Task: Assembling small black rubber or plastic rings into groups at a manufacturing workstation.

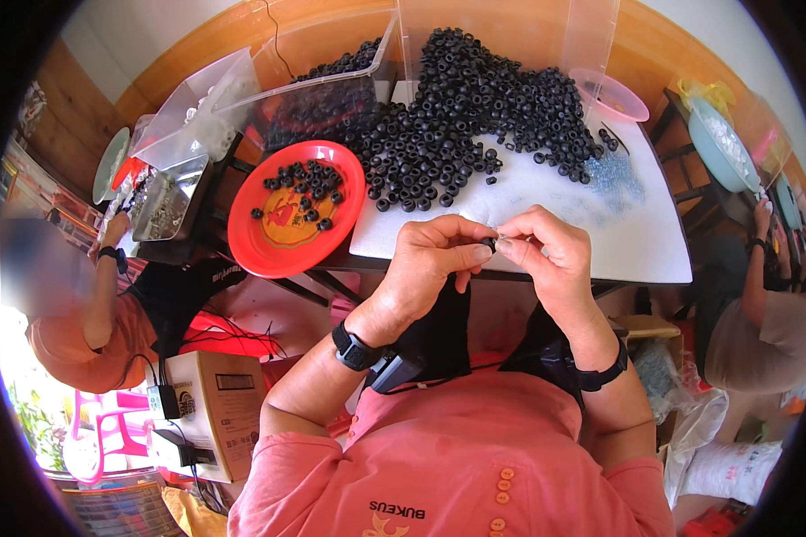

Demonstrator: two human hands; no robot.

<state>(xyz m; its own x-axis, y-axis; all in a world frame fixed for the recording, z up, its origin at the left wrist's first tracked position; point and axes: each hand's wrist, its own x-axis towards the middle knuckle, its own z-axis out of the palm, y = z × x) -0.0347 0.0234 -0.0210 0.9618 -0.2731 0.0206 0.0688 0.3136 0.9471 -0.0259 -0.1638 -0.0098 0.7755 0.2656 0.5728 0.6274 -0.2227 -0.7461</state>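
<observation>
Over the near edge of the white-covered table point(528, 234), my two hands meet at the fingertips. My left hand point(425, 259) pinches a small black ring-shaped part point(489, 242), mostly hidden by the fingers. Thumb and forefinger of my right hand point(555, 255) are pressed together against it; a pale bit shows at their tips, too small to name. A large heap of black ring-shaped parts point(501, 103) covers the far side of the table. Left of my hands, a red plate point(246, 251) holds several more such parts. Tiny light blue pieces point(616, 179) are scattered at the right.
A clear plastic bin point(322, 98) with black parts stands at the back left, and a pink basin point(631, 109) at the back right. People sit at other tables left and right. A cardboard box point(233, 403) stands on the floor at the left.
</observation>
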